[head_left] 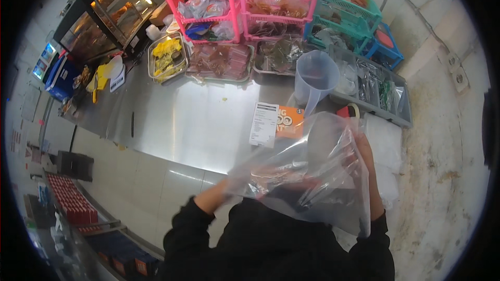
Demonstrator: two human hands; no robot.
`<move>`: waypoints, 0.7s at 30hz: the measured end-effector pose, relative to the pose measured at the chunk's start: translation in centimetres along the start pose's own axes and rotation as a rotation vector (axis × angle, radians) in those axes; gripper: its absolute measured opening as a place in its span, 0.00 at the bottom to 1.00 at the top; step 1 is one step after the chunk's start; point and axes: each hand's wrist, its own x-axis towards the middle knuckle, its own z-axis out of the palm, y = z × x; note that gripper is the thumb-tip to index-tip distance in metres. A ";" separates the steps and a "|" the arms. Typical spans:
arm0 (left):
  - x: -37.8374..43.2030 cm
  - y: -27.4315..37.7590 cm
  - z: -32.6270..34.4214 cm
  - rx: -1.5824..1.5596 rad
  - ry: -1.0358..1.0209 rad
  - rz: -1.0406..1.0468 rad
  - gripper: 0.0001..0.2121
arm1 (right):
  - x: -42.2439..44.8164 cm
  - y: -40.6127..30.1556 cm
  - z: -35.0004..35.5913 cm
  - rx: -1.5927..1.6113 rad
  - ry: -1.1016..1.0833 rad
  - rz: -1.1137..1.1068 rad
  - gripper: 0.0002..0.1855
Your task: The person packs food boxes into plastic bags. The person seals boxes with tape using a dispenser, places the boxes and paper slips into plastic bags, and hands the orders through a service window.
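A large clear plastic bag (336,191) is spread in front of my chest, above the front edge of the steel table (207,125). At its right side, my right hand (361,144) is shut on the plastic near the upper corner. My left hand (269,173) shows blurred through the film on the left, so I cannot tell if it is inside or behind the bag, or how its fingers are set. Beyond the bag lie a printed paper slip (264,125) and an orange printed card (291,121), the slip partly over the card.
A translucent plastic jug (316,74) stands behind the card. To its right is a grey divided tray (375,103) of packets. Trays of sachets (220,62) and yellow food (168,56) line the back, below pink baskets (277,0). A stained wall (441,164) bounds the right side.
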 end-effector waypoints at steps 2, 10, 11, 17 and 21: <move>-0.9 0.0 2.3 -0.553 0.120 0.055 0.39 | -0.4 0.5 -0.1 -0.187 0.240 -0.061 0.18; -5.4 4.0 8.7 -0.126 0.815 -0.069 0.27 | -5.8 1.2 -3.4 -0.516 0.472 -0.063 0.21; -6.7 3.8 8.2 -0.140 0.837 -0.162 0.24 | -5.2 1.9 -2.5 -0.570 0.444 -0.009 0.20; -7.6 -0.2 4.2 0.162 1.185 -0.488 0.12 | -2.6 9.8 -0.3 -1.940 0.781 -0.371 0.20; -3.6 -2.9 5.3 0.101 1.182 -0.217 0.07 | -2.7 10.8 12.9 -0.750 0.399 -0.015 0.16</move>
